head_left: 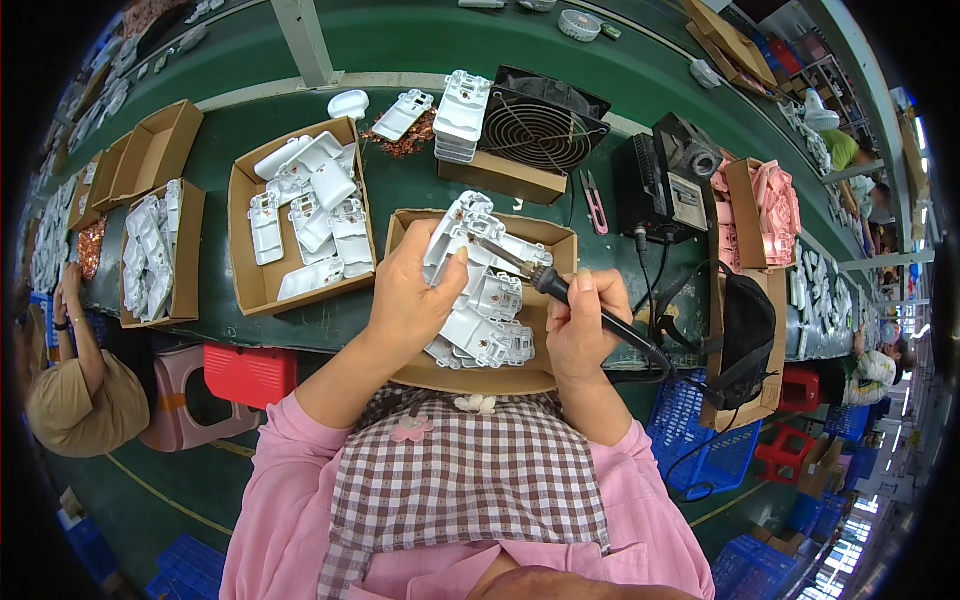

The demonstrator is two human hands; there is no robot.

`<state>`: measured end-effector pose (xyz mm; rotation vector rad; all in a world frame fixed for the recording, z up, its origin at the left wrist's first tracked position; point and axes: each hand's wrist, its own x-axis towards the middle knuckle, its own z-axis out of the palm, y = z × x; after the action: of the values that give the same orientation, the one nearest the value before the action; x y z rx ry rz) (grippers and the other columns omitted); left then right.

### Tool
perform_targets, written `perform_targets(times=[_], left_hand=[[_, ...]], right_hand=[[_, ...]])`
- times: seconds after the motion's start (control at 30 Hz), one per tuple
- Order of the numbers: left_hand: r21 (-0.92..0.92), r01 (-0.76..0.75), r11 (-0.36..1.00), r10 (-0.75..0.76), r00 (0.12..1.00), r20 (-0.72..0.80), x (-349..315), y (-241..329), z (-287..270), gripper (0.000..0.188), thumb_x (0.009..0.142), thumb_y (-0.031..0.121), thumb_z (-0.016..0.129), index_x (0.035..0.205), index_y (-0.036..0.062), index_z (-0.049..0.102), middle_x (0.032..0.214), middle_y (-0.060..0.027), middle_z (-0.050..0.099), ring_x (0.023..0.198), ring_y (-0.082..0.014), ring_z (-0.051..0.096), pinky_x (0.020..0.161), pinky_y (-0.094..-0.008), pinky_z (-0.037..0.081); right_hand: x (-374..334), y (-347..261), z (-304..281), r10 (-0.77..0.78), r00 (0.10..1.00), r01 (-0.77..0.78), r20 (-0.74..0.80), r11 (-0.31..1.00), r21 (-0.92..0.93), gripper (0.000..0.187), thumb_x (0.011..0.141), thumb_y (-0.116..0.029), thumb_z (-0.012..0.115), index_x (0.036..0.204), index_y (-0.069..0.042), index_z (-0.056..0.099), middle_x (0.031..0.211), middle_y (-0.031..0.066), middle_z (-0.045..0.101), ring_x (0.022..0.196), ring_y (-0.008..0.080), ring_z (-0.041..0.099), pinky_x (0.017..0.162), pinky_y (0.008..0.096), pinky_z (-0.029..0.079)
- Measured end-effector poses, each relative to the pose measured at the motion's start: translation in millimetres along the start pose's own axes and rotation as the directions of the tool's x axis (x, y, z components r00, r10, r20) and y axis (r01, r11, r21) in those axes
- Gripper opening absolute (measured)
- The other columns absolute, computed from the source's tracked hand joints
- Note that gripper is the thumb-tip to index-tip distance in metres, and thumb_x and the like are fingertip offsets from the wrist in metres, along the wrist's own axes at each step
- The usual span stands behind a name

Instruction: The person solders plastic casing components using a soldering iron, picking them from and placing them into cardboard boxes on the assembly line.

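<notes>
Over the cardboard box in front of me, my left hand (410, 295) is closed on a white plastic housing (468, 208), thumb pressed on its face. My right hand (585, 325) grips a soldering iron (550, 282) by its black handle. The iron's metal tip points left and reaches the housing; whether it touches, I cannot tell. Below lie several more white housings (475, 335) in the open box (553, 375). The iron's cable (640, 345) runs from the handle toward a black soldering station (660, 185) at the right.
Left stands a box (243, 225) of white parts. Behind are stacked housings (463, 105), a black fan (545, 125) and copper-coloured bits (408, 145). Pink-handled tweezers (594, 203) lie by the station. Pink parts (770, 215) and a black bag (748, 325) are right. A co-worker (85, 400) sits far left.
</notes>
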<state>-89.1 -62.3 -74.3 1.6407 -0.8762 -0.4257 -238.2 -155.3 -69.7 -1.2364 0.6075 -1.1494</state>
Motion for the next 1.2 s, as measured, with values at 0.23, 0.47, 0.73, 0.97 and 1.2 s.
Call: perform_targets(times=[0.23, 0.47, 0.73, 0.97, 1.2], left_hand=[[-0.297, 0.222, 0.929, -0.174, 0.968, 0.179, 5.7, -4.2, -5.5, 0.031, 0.084, 0.009, 0.062, 0.112, 0.0004, 0.052, 0.098, -0.0084, 0.062, 0.087, -0.0127, 0.059, 0.077, -0.0275, 0.047], [-0.495, 0.361, 0.791, -0.234, 0.925, 0.300, 6.7, 5.4, -8.4, 0.028, 0.089, 0.014, 0.058, 0.114, 0.0021, 0.052, 0.095, -0.0062, 0.061, 0.083, -0.0110, 0.060, 0.074, -0.0253, 0.050], [-0.375, 0.321, 0.869, -0.274, 0.946, 0.174, 4.8, 4.1, -1.3, 0.018, 0.095, 0.018, 0.052, 0.099, 0.0015, 0.057, 0.074, -0.0042, 0.061, 0.058, -0.0090, 0.059, 0.048, -0.0208, 0.049], [-0.331, 0.309, 0.892, -0.281, 0.951, 0.131, 4.0, 8.0, -0.7, 0.016, 0.092, 0.013, 0.054, 0.100, 0.0006, 0.061, 0.072, -0.0021, 0.061, 0.054, -0.0061, 0.056, 0.045, -0.0204, 0.046], [-0.318, 0.304, 0.898, -0.275, 0.952, 0.132, 4.3, 8.0, -1.1, 0.016, 0.092, 0.013, 0.054, 0.099, 0.0005, 0.061, 0.072, -0.0020, 0.060, 0.055, -0.0059, 0.057, 0.046, -0.0202, 0.046]], right_hand=[[5.0, -0.3, -7.4, -0.118, 0.990, 0.132, -0.071, 0.959, 0.251, 0.013, 0.087, -0.011, 0.051, 0.078, -0.003, 0.044, 0.062, 0.0060, 0.047, 0.044, 0.0076, 0.039, 0.038, 0.0203, 0.034], [-2.4, -1.5, -7.9, -0.154, 0.988, 0.152, 0.001, 0.977, 0.147, 0.020, 0.090, -0.018, 0.053, 0.080, -0.003, 0.045, 0.064, 0.0076, 0.050, 0.045, 0.0088, 0.043, 0.040, 0.0218, 0.037], [-3.3, 2.4, -4.4, -0.131, 0.990, 0.132, 0.053, 0.991, -0.008, 0.015, 0.090, -0.012, 0.053, 0.080, -0.003, 0.046, 0.064, 0.0071, 0.052, 0.044, 0.0081, 0.042, 0.038, 0.0208, 0.034], [-1.8, 2.7, -3.9, -0.070, 0.996, 0.073, 0.057, 0.997, -0.041, 0.017, 0.090, -0.011, 0.055, 0.077, -0.003, 0.047, 0.066, 0.0060, 0.053, 0.044, 0.0065, 0.042, 0.038, 0.0198, 0.035], [-2.3, 2.7, -3.1, -0.040, 0.997, 0.042, 0.061, 0.998, -0.036, 0.016, 0.089, -0.010, 0.055, 0.077, -0.003, 0.047, 0.066, 0.0054, 0.053, 0.045, 0.0061, 0.043, 0.038, 0.0192, 0.035]])
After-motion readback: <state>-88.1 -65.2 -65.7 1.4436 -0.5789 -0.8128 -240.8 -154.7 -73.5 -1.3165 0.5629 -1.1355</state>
